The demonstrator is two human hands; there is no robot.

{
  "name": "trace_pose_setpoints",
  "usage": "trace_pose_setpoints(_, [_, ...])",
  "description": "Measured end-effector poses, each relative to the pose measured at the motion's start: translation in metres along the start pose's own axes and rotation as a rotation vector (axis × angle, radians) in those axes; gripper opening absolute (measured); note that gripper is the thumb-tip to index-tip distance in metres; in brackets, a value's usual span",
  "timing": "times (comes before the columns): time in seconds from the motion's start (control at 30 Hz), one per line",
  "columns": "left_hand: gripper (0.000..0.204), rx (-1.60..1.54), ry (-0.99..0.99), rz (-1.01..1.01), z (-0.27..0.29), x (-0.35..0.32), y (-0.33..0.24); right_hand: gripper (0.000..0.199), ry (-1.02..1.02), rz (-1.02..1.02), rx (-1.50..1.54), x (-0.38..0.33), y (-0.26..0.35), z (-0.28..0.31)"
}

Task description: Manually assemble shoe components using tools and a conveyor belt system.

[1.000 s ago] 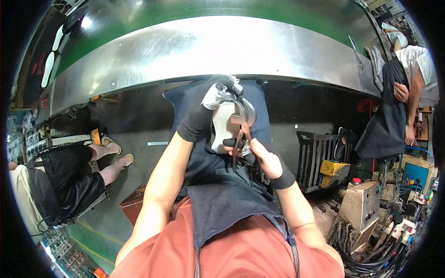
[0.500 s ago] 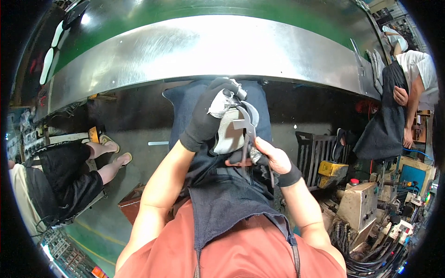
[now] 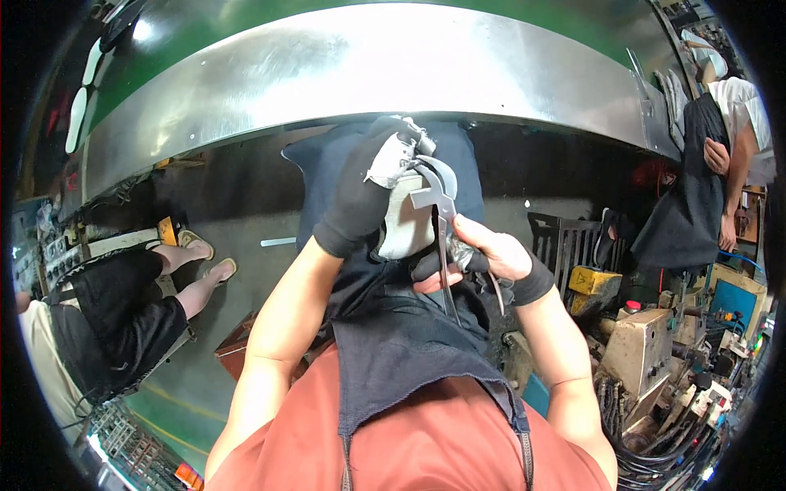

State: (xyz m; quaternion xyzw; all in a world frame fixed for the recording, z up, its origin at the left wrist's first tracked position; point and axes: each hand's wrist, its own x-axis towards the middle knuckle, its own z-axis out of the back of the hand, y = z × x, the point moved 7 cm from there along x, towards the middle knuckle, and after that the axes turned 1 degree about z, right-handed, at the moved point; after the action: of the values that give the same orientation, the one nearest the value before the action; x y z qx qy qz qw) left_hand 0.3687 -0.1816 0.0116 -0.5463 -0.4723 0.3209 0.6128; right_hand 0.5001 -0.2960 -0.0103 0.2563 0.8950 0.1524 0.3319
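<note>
A pale grey shoe-shaped piece (image 3: 406,221), seemingly a shoe upper on a last, is held in front of my lap, over the dark apron. My left hand (image 3: 354,200), in a black glove with white tape on the fingers, is closed around its far end. In my right hand (image 3: 503,260) are metal lasting pincers (image 3: 442,204) with curved jaws and a side lug. The jaws lie against the far end of the piece, beside my left fingers; whether they grip it is hidden. Their two handles stand apart, with my right fingers around and between them.
A steel-edged bench (image 3: 327,78) with a green top runs across the front. A seated person (image 3: 123,319) is at left, and a standing person (image 3: 696,180) at right. A dark slatted crate (image 3: 565,245), yellow box (image 3: 594,286) and machine with cables (image 3: 643,348) stand at right.
The pincers' handles have spread further apart, and my right hand has shifted slightly right. My left hand keeps its hold on the piece. The whole view has shifted a little.
</note>
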Motion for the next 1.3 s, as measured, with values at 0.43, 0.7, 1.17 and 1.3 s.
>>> trace_pose_setpoints(0.43, [0.015, -0.142, -0.076, 0.187, -0.008, 0.004, 0.015, 0.042, -0.556, 0.291, -0.658, -0.017, -0.008, 0.012])
trace_pose_setpoints(0.7, [0.015, -0.057, -0.040, -0.007, -0.011, 0.001, -0.003, 0.025, -0.629, 0.747, -0.848, 0.006, -0.038, 0.037])
trace_pose_setpoints(1.17, [0.026, -0.155, -0.079, 0.034, -0.013, -0.006, 0.008, 0.045, 0.086, 0.297, -0.361, 0.004, -0.008, 0.017])
trace_pose_setpoints(1.3, [0.029, -0.037, -0.029, -0.034, -0.009, -0.005, 0.007, 0.043, -0.173, 0.138, -0.430, -0.009, -0.008, 0.003])
